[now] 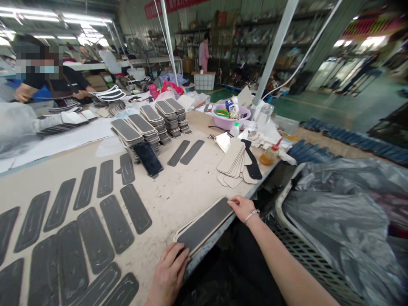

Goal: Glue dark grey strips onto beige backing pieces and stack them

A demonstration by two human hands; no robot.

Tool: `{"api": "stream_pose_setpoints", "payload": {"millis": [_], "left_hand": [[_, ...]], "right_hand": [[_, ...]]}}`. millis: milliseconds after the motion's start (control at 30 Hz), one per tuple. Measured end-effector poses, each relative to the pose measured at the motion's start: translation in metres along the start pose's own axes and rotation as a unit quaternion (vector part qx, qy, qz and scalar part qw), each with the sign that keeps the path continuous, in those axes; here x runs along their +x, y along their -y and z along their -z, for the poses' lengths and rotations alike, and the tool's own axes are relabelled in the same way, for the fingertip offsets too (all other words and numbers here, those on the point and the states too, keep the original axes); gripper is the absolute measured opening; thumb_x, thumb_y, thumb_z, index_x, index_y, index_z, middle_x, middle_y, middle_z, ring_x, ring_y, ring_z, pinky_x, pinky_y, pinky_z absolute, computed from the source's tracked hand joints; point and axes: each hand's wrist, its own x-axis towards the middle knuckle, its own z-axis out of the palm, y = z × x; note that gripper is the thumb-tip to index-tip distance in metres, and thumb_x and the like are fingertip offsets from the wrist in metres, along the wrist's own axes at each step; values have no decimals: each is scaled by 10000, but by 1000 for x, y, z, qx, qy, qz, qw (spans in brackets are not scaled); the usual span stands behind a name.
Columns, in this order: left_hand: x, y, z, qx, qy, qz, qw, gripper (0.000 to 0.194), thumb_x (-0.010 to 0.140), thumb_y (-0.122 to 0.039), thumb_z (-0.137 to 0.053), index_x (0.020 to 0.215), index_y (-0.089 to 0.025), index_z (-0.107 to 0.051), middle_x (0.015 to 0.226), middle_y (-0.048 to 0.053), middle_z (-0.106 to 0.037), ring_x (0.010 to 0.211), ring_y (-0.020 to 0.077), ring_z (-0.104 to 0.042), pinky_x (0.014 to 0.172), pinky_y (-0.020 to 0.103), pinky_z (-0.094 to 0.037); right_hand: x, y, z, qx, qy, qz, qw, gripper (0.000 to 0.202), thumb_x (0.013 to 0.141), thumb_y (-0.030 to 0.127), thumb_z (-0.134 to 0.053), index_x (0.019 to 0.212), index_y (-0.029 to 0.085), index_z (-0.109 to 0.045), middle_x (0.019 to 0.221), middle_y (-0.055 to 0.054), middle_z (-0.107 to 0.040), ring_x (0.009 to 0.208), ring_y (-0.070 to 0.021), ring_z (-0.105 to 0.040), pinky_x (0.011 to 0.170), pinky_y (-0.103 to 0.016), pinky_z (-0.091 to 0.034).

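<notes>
A long dark-grey panel (204,225) with a pale border and rounded corners lies at the table's front edge, on top of at least one similar pale piece. My right hand (242,208), with a bracelet at the wrist, pinches its far right corner between thumb and fingers. At the near left end, my left hand (170,267) has its fingers closed over the panel's edge; its thumb is hidden. To the left, several dark-grey strips (94,240) with shiny streaks lie in rows. Pale panels (232,159) are fanned out beyond my right hand.
Stacks of bordered panels (149,121) stand farther back, with a phone (148,158) leaning against them. A bottle of amber liquid (269,155) and a lilac basin (225,122) stand on the right. Beside the table is a plastic-lined crate (295,238). A co-worker (60,80) works at the far left.
</notes>
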Motion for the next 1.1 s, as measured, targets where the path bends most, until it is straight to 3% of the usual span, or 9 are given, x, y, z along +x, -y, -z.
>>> {"api": "stream_pose_setpoints", "payload": {"millis": [267, 500, 600, 700, 800, 967, 1100], "left_hand": [[2, -2, 2, -7, -3, 13, 1000, 219, 828, -163, -539, 1029, -202, -616, 1047, 81, -586, 1015, 191, -551, 889, 355, -511], [1, -6, 5, -28, 16, 40, 999, 245, 806, -183, -555, 1046, -208, -597, 1059, 91, -582, 1018, 217, -551, 896, 396, -497], [-1, -6, 9, -73, -5, 79, 994, 282, 796, -207, -559, 1077, -180, -551, 1066, 105, -577, 1021, 218, -550, 889, 389, -500], [-4, -3, 11, -100, -50, 161, 981, 302, 826, -216, -504, 1122, -155, -496, 1093, 125, -546, 1035, 212, -539, 871, 379, -508], [-2, 0, 9, -44, -65, 207, 975, 389, 837, -252, -499, 1208, -146, -450, 1181, 147, -484, 1107, 238, -486, 922, 437, -465], [7, 0, 4, 19, -3, 200, 980, 510, 795, -344, -564, 1252, -143, -457, 1244, 149, -470, 1144, 268, -453, 961, 474, -416], [8, -2, 6, 38, -7, 189, 981, 483, 794, -360, -560, 1235, -173, -494, 1254, 138, -487, 1128, 268, -480, 938, 470, -435]], "right_hand": [[2, 0, 0, 2, -4, -31, 1000, 260, 707, 482, -590, 725, 226, -631, 634, 14, -650, 631, -144, -603, 629, -253, -439], [0, 2, 3, -2, 2, -15, 1000, 274, 709, 494, -571, 700, 229, -642, 632, 14, -652, 631, -153, -605, 619, -264, -438], [0, 0, 2, -13, 0, -16, 1000, 280, 706, 501, -571, 719, 232, -647, 648, 13, -656, 654, -157, -610, 625, -266, -436], [1, -1, 2, -29, 5, -20, 999, 288, 706, 510, -566, 729, 233, -642, 647, 13, -653, 655, -159, -605, 608, -262, -425], [1, 1, 3, -35, 9, -15, 999, 278, 714, 503, -553, 720, 234, -625, 620, 22, -637, 631, -156, -594, 587, -259, -412], [-1, 2, 1, -33, 0, 24, 999, 247, 734, 463, -518, 743, 233, -606, 612, 28, -611, 620, -150, -574, 609, -268, -416], [-2, -3, -2, -25, -32, 93, 995, 328, 714, 503, -532, 834, 209, -617, 737, -11, -611, 725, -173, -570, 720, -308, -447]]}}
